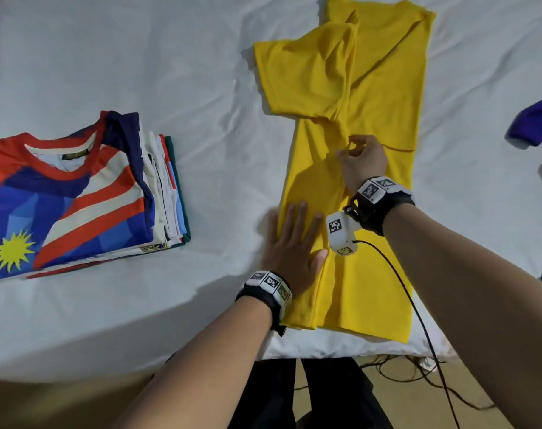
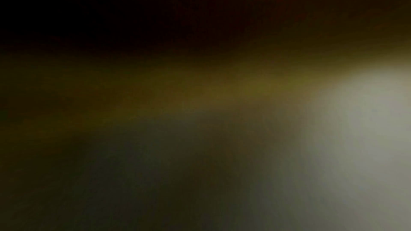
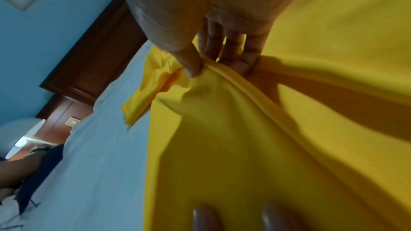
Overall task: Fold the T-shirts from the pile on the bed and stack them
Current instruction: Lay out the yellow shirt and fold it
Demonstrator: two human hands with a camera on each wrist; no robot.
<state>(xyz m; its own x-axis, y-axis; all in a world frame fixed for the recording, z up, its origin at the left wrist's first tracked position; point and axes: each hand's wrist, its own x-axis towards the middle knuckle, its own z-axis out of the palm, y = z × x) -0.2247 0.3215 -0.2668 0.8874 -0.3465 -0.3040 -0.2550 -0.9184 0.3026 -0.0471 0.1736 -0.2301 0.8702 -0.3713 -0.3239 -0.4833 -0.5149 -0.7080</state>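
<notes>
The yellow T-shirt (image 1: 384, 88) is pinned flat by the spread left hand (image 1: 294, 243), anchoring its near edge; a central fold is pinched by the right hand (image 1: 361, 159) for tensioning.

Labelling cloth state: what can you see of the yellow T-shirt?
The yellow T-shirt is plain matte knit, lying lengthwise on the white bed sheet, partly folded, one sleeve spread toward the stack side. The left hand presses flat on its near edge; the right hand pinches a raised ridge of fabric mid-body.
</notes>
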